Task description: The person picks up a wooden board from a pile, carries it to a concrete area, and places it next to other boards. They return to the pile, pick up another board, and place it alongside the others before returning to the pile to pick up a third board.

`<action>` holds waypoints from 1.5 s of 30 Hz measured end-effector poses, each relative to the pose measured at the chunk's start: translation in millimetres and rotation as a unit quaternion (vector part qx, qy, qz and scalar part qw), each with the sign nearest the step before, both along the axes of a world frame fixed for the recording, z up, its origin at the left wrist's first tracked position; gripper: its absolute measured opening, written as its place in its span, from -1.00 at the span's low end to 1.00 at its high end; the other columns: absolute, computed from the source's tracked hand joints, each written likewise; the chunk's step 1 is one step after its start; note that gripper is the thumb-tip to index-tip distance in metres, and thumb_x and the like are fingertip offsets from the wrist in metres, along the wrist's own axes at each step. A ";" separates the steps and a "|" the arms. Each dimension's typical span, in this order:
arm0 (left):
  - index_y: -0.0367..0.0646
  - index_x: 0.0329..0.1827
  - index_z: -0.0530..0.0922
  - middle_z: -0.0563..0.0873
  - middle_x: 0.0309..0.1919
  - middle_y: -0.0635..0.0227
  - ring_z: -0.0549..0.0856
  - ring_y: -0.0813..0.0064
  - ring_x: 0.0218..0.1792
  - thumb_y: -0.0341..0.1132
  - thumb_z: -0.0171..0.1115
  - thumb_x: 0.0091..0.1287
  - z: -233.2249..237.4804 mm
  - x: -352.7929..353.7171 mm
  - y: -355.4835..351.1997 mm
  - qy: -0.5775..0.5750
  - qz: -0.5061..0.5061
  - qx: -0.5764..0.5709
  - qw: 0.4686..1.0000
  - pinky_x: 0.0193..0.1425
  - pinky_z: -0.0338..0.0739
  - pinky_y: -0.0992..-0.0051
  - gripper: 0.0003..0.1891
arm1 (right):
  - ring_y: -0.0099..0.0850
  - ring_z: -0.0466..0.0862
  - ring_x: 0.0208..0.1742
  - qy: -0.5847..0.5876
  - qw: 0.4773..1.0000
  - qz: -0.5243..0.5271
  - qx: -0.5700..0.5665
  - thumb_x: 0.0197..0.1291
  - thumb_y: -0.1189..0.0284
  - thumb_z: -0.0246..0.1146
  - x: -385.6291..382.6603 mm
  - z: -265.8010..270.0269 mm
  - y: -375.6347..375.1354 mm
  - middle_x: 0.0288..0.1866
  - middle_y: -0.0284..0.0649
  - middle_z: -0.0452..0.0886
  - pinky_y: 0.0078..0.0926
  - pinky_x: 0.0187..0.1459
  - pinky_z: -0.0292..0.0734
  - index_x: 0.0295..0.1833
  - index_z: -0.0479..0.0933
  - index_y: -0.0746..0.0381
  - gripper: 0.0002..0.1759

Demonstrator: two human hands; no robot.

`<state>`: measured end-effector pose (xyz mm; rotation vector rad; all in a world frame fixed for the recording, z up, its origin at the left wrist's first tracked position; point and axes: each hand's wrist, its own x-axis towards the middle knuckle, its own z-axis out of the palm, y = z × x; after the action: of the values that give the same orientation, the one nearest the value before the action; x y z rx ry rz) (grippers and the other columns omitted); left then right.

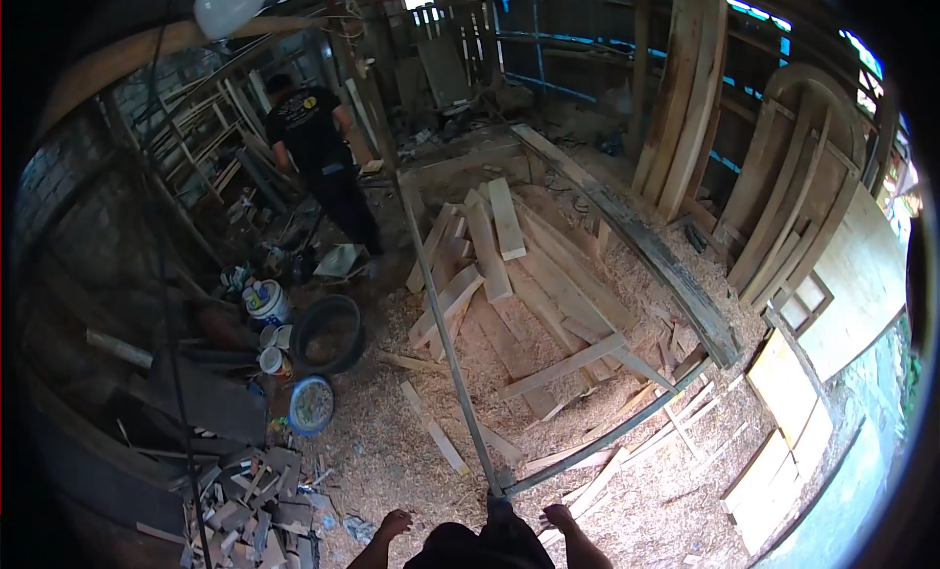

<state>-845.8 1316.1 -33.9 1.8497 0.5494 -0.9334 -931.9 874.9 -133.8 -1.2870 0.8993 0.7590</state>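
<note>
At the bottom edge, my left hand [396,523] hangs beside my body above the shavings-covered floor, its fingers loosely bent and slightly apart. On the other side, my right hand [557,517] is held out at a similar height with its fingers apart. Nothing shows in either hand. Between them, close to my body, is the near corner of a long narrow frame [502,489]. A pale wood strip [587,493] lies on the floor near my right hand. Several planks [509,275] are piled loosely inside the frame.
A co-worker [311,148] stands at the back left, turned away. Buckets [264,303], a black tub [328,336] and a blue-rimmed basin [311,405] stand left. Wood offcuts [257,505] are heaped front left. Tall boards [682,99] and panels [850,275] lean at right. A thick beam [636,236] borders the planks.
</note>
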 end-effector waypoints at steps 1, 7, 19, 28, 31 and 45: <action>-0.18 -0.12 0.43 0.64 -0.31 0.21 0.66 0.39 -0.43 -0.15 0.12 0.19 -13.5 12.4 15.6 -0.007 -0.047 0.018 0.999 -0.51 0.45 0.45 -0.68 | -0.33 0.62 -0.36 -0.022 1.000 -0.005 -0.008 0.14 0.33 0.04 9.1 1.0 5.6 -0.27 -0.13 0.60 -0.42 -0.44 0.53 -0.06 0.40 0.32 -0.67; -0.23 -0.35 0.53 0.62 -0.52 0.27 0.62 0.45 -0.54 -0.26 0.02 0.14 -6.5 110.3 13.0 0.000 -0.183 0.117 0.976 -0.52 0.48 0.45 -0.78 | -0.28 0.62 -0.32 -0.074 0.981 -0.169 0.054 0.15 0.28 0.05 30.1 58.3 17.5 -0.23 -0.09 0.58 -0.41 -0.39 0.54 0.02 0.35 0.27 -0.63; -0.25 -0.29 0.47 0.60 -0.49 0.35 0.57 0.56 -0.52 -0.24 0.01 0.23 5.5 295.7 -60.2 -0.055 -0.281 0.023 0.958 -0.43 0.45 0.52 -0.78 | -0.22 0.58 -0.19 0.054 0.881 -0.470 0.007 0.14 0.35 -0.10 -34.3 34.2 60.7 -0.15 -0.08 0.53 -0.25 -0.22 0.52 0.10 0.27 0.27 -0.59; -0.19 -0.27 0.50 0.59 -0.49 0.38 0.55 0.57 -0.52 -0.24 0.04 0.19 -44.6 474.8 52.6 0.001 -0.299 0.015 0.954 -0.48 0.43 0.55 -0.79 | -0.27 0.57 -0.30 0.034 0.794 -0.602 -0.076 0.10 0.35 0.02 105.9 48.6 209.6 -0.20 -0.12 0.51 -0.35 -0.34 0.51 0.04 0.31 0.30 -0.60; -0.16 -0.29 0.50 0.58 -0.51 0.40 0.54 0.57 -0.56 -0.24 0.05 0.19 -24.7 518.7 98.5 -0.007 -0.200 0.017 0.980 -0.54 0.41 0.56 -0.81 | -0.33 0.59 -0.37 0.082 0.826 -0.552 -0.082 0.06 0.44 0.02 151.9 41.6 253.0 -0.26 -0.09 0.52 -0.50 -0.53 0.50 -0.01 0.36 0.33 -0.65; -0.20 -0.23 0.50 0.61 -0.42 0.31 0.59 0.50 -0.43 -0.17 0.07 0.21 -63.9 544.3 183.3 0.119 -0.190 0.053 0.973 -0.47 0.45 0.52 -0.74 | -0.33 0.59 -0.44 0.035 0.909 -0.415 -0.028 0.15 0.33 0.04 312.9 44.1 241.1 -0.32 -0.12 0.53 -0.42 -0.51 0.49 0.02 0.30 0.29 -0.63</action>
<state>-301.4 1499.4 -97.8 1.9919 0.3997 -1.4184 -619.0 1116.0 -89.7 -0.7942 1.3966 0.1002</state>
